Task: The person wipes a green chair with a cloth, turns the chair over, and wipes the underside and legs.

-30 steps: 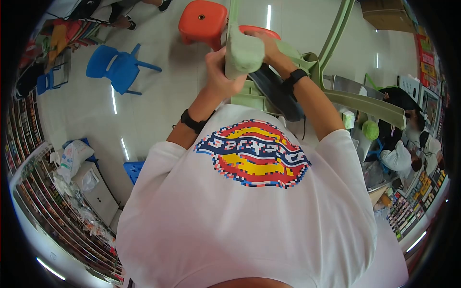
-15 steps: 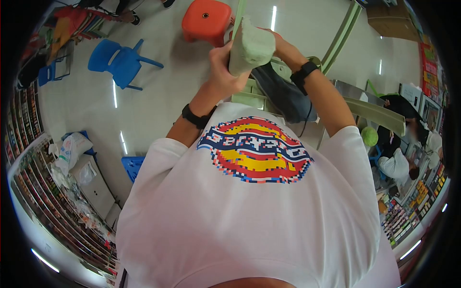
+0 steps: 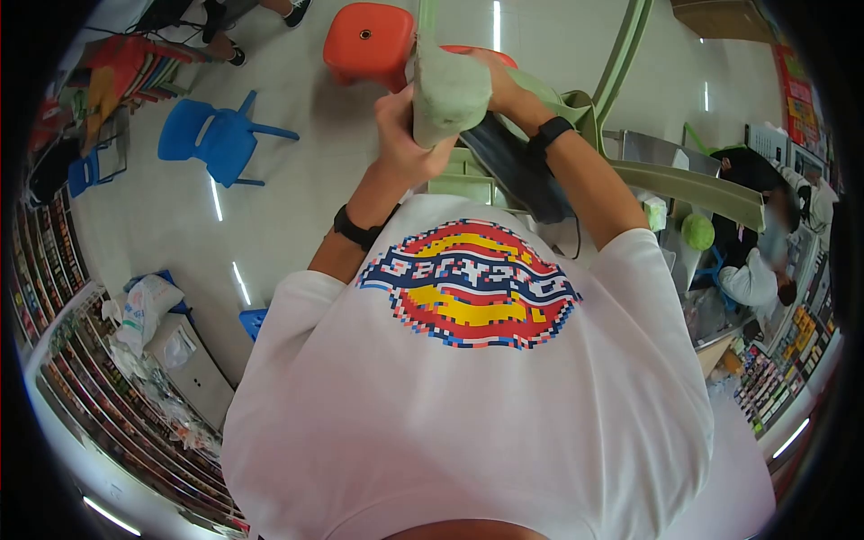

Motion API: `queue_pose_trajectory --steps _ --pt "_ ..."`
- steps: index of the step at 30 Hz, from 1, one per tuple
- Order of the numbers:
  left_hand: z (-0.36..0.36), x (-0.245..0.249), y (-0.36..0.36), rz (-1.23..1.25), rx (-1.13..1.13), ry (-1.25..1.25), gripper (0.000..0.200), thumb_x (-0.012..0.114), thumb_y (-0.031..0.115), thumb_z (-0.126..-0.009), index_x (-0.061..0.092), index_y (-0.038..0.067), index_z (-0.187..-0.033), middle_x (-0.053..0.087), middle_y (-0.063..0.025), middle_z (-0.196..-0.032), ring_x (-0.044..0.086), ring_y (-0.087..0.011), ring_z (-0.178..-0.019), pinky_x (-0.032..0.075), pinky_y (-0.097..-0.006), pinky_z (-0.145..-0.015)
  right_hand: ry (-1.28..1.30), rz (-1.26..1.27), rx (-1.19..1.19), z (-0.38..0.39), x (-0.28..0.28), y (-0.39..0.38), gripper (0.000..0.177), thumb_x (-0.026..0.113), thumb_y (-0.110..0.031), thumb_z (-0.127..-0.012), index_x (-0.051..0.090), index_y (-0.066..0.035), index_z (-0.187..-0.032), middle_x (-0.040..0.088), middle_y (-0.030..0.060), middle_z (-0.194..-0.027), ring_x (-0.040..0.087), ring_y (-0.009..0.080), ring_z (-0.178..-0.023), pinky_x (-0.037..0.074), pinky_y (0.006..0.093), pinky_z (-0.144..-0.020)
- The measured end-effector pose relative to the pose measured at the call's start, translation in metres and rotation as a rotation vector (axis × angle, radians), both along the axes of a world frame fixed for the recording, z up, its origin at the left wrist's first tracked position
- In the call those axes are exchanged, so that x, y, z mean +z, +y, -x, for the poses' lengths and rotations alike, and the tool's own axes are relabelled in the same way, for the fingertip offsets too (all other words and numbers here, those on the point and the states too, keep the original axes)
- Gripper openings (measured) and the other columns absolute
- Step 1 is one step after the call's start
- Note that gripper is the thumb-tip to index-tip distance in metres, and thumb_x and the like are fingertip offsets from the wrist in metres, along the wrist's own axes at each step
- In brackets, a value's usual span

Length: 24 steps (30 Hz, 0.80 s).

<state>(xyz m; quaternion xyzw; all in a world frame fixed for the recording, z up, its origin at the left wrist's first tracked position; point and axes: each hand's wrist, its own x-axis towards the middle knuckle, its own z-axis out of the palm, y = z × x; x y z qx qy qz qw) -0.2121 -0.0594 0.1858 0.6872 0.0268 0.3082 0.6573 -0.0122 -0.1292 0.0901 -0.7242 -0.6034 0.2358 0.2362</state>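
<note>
A pale green plastic leg with a rough, blunt end points up toward me. It looks like part of green plastic furniture, whose other legs reach out to the upper right and right. Around the left side of the blunt-ended leg, my left hand is closed. My right hand grips its far right side, with some fingers hidden behind it. Below my right forearm lies a long dark piece that I cannot make out fully.
An orange stool and a blue chair stand on the floor. Stocked shelves curve along the left. Another person is at the right, near a round green object. Someone's feet show at the top left.
The view has shifted slightly, and the held leg and both hands appear a little further left and lower. More of the orange behind my right hand shows. Both hands keep their grip.
</note>
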Motion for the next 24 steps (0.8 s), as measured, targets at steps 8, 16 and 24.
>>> queue_pose_trajectory --steps 8,16,24 --pt "-0.010 -0.004 -0.002 -0.084 0.030 -0.033 0.026 0.054 -0.017 -0.088 0.038 0.004 -0.086 0.036 -0.0033 -0.079 0.037 -0.0138 -0.069 0.031 -0.0297 -0.062 0.143 -0.135 -0.110 0.004 0.021 -0.014 0.032 0.075 -0.010 -0.075 0.070 -0.001 -0.105 0.070 0.0232 -0.090 0.066 0.0455 -0.090 0.052 0.0521 -0.078" --pt "-0.007 -0.003 -0.004 -0.091 0.040 -0.013 0.028 0.055 -0.017 -0.087 0.037 0.005 -0.084 0.037 -0.0024 -0.076 0.035 -0.0117 -0.066 0.028 -0.0280 -0.059 0.140 -0.257 -0.028 -0.005 -0.011 -0.003 0.041 0.083 -0.009 -0.069 0.068 0.000 -0.106 0.070 0.0230 -0.092 0.065 0.0456 -0.093 0.051 0.0510 -0.080" --pt "-0.002 -0.005 -0.006 -0.083 0.083 -0.013 0.029 0.055 -0.016 -0.087 0.037 0.006 -0.084 0.038 -0.0019 -0.075 0.035 -0.0108 -0.065 0.029 -0.0280 -0.059 -0.004 -0.244 0.016 0.003 0.011 -0.006 0.036 0.071 -0.002 -0.068 0.070 -0.004 -0.104 0.072 0.0195 -0.092 0.067 0.0441 -0.093 0.053 0.0520 -0.081"
